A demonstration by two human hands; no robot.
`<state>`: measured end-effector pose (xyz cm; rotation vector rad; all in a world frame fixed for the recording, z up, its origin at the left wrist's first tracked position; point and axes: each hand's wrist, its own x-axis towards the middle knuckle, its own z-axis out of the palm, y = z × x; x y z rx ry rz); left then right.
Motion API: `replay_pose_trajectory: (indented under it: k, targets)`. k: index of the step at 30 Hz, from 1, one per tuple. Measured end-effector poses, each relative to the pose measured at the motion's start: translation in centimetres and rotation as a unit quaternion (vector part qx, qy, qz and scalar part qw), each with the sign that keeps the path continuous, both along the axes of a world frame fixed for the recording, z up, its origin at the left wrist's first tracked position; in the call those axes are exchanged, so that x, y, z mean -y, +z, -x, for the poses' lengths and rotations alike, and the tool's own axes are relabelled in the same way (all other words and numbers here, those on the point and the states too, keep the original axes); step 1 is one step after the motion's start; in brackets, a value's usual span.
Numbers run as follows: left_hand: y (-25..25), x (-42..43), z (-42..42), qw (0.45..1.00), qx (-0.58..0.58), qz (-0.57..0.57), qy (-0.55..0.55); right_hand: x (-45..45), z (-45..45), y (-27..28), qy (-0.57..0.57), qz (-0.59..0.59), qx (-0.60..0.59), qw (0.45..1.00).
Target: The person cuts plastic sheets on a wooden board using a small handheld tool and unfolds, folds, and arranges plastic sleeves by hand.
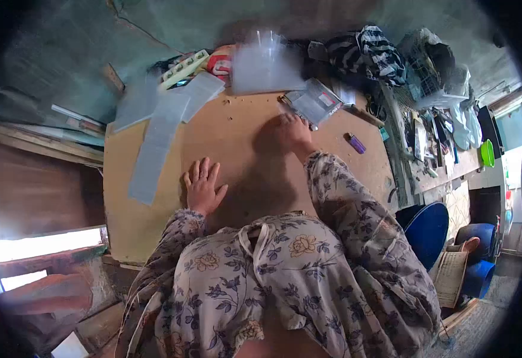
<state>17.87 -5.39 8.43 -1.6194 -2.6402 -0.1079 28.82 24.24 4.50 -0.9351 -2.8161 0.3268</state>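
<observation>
My left hand (pixel 202 186) lies flat on the brown board tabletop (pixel 237 155), fingers spread, with a ring on one finger and nothing in it. Further up the board, my right hand (pixel 295 130) has its fingers bent and close together. What is under or between those fingertips is blurred and cannot be made out. Just beyond the right hand lies a grey printed plastic packet (pixel 316 102). A purple lighter (pixel 355 143) rests to the right of that hand. Left of my left hand, a long strip of clear plastic (pixel 152 158) lies on the board.
More clear plastic sheets (pixel 135 106) and a stack of clear bags (pixel 264 68) line the far edge, beside a power strip (pixel 184 69). Striped cloth (pixel 368 53) is heaped behind. A cluttered side shelf (pixel 445 161) and a blue drum (pixel 428 232) stand at right.
</observation>
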Motion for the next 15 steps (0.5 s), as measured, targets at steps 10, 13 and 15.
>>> replay_pose_trajectory:
  k: [10, 13, 15]
  targets:
    - [1.8, -2.8, 0.6, 0.984, 0.033, -0.173, -0.027, 0.8, 0.3, 11.1, -0.086, 0.564, -0.533, 0.624]
    - [6.3, -7.9, -1.4, 0.914, 0.223, -0.336, -0.051, 2.9, 0.4, 12.6, -0.071, 0.554, -0.528, 0.640]
    - [9.2, -10.3, -3.0, 0.860, 0.334, -0.382, -0.048, 4.5, 0.4, 12.3, -0.016, 0.544, -0.527, 0.653]
